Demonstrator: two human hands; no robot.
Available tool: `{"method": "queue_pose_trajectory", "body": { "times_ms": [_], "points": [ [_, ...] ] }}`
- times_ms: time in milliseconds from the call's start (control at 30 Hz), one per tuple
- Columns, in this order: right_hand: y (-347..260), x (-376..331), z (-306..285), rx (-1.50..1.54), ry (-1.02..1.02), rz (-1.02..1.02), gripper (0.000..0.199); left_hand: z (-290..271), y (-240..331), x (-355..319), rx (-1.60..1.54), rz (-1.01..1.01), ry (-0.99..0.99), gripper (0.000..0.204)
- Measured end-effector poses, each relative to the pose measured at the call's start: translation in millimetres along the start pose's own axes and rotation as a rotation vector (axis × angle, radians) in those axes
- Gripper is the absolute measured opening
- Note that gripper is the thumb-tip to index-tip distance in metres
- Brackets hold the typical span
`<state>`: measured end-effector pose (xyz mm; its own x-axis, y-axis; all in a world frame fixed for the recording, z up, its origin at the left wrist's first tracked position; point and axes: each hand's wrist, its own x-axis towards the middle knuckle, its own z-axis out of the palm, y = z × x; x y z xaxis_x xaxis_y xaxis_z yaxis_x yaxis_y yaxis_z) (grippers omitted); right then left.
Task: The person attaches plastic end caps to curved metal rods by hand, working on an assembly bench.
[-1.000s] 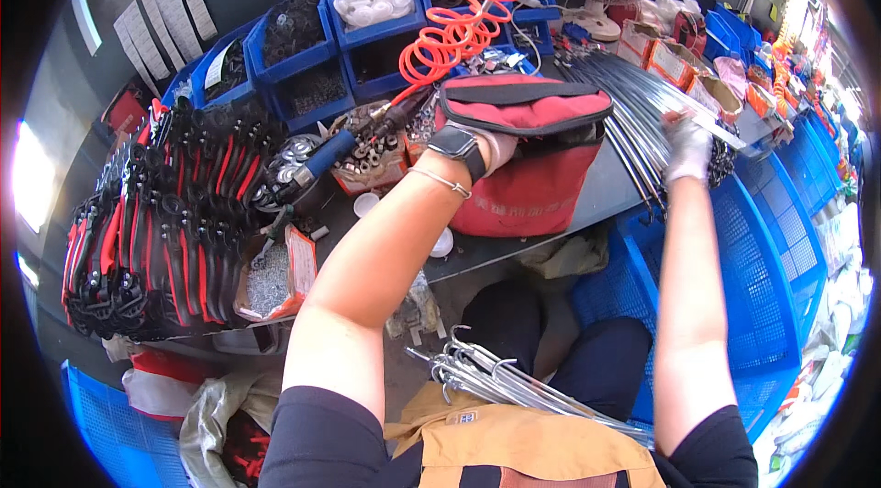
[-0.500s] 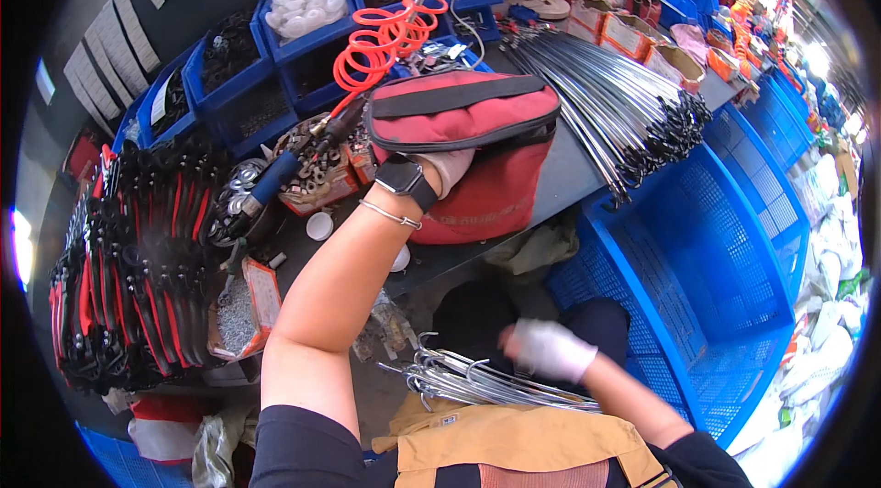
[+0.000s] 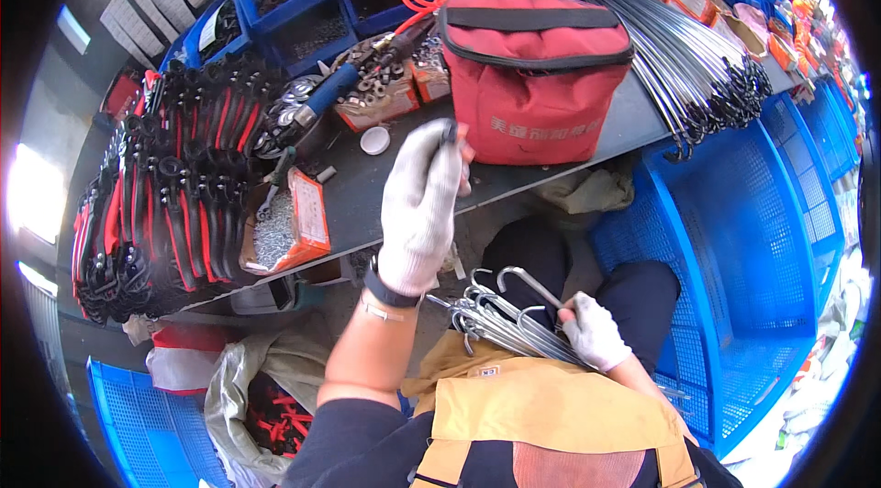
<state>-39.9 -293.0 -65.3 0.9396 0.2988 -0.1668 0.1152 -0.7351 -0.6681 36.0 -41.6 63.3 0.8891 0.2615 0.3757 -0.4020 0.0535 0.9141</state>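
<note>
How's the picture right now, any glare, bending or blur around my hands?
Head view: glare whites out the window at the left rim; head view: the fisheye bows the front edge of the table, with black corners; head view: left hand and right hand keep readable outlines, but fine detail at the fingertips is too small to tell.

The gloves [image 3: 418, 222] are showing white, the hooked rods [image 3: 533, 285] silver, the bag [image 3: 532, 107] red with a black strap [image 3: 532, 18]; the shaded sack's pieces [image 3: 292, 422] are looking probably red.

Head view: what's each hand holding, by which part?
Right hand: a hooked metal rod, by the shaft near its hook. Left hand: a small dark piece; part unclear.
</note>
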Motion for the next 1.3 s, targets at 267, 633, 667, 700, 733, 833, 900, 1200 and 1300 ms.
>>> {"method": "queue_pose_trajectory", "body": {
  "times_ms": [267,633,667,700,733,833,900,1200,1300],
  "points": [
    [-98,53,-63,0.286,-0.219,-0.205,0.032,-53,-35,-67,0.334,-0.07,0.245,0.031],
    [-91,98,-19,0.011,-0.017,-0.322,0.044,-58,-37,-51,0.027,-0.206,0.34,0.031],
    [-92,98,-18,-0.046,0.015,-0.356,0.043,-60,-35,-49,0.086,-0.199,0.301,0.031],
    [-94,97,-18,-0.103,0.049,-0.389,0.042,-60,-37,-49,0.086,-0.203,0.301,0.031],
    [-100,92,-21,-0.104,0.047,-0.392,0.042,-58,-38,-49,0.132,-0.199,0.319,0.03],
    [-129,73,-41,0.435,-0.093,-0.164,0.041,-54,-43,-47,0.25,-0.107,0.376,0.026],
    [-149,53,-61,0.643,-0.215,-0.055,0.041,-51,-47,-49,0.279,-0.029,0.401,0.024],
    [-144,34,-69,0.632,-0.258,-0.032,0.041,-34,-33,-48,0.541,0.265,0.349,0.022],
    [-132,34,-66,0.775,-0.24,0.025,0.04,-15,-21,-55,-0.085,-0.257,0.143,0.031]
  ]
}}
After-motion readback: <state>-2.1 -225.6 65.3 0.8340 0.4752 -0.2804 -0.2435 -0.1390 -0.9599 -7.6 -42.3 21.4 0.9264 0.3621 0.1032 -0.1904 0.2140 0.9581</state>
